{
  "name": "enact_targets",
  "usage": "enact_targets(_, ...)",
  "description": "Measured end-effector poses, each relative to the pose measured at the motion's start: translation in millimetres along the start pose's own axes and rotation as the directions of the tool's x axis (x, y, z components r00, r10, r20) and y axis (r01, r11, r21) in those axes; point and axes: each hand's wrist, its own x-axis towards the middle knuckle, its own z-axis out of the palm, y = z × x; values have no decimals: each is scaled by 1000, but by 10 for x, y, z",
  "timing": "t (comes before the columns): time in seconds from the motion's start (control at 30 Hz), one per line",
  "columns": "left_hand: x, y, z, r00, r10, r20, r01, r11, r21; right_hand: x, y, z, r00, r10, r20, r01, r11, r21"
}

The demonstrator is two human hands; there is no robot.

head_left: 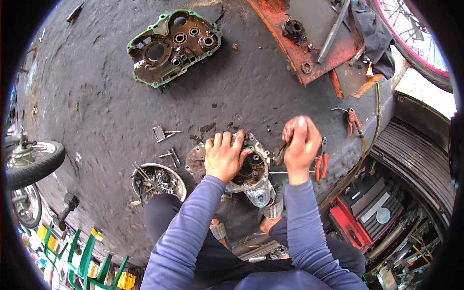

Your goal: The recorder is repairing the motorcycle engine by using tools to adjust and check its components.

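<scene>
Touching one of two casings (252,170), left hand (224,157) spread, right hand (301,145) curled, hold unclear

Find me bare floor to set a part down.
Bare floor stretches between the green-edged casing half and the wheel at left; mostly bare floor also separates that half from the red sheet. Crowded: left of your left hand, with the hardware bowl; beside your right hand, with the red-handled pliers.

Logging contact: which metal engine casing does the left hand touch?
The nearer, grey metal casing, under the left hand; the farther, green-rimmed brown casing lies untouched.
</scene>
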Motion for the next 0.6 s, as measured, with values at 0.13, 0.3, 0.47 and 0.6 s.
enact_targets(0.13, 113, 169, 54, 999, 32, -5, -32, 999, -14, 928, 810, -65, 973, 225, -49, -220, 848, -481)
enact_targets(0.3, -23, -26, 4, 1000, -6, 8, 6, 999, 41, 511, 581, 28, 995, 100, 18, -83, 905, -418)
enact_targets(0.47, 32, 46, 17, 1000, -5, 9, 5, 1000, -8, -9, 89, -124, 997, 24, -68, -36, 982, -187)
enact_targets(0.6, 56, 98, 56, 1000, 2, -10, -2, 1000, -17, 598, 504, -161, 987, 127, 102, -90, 947, -308)
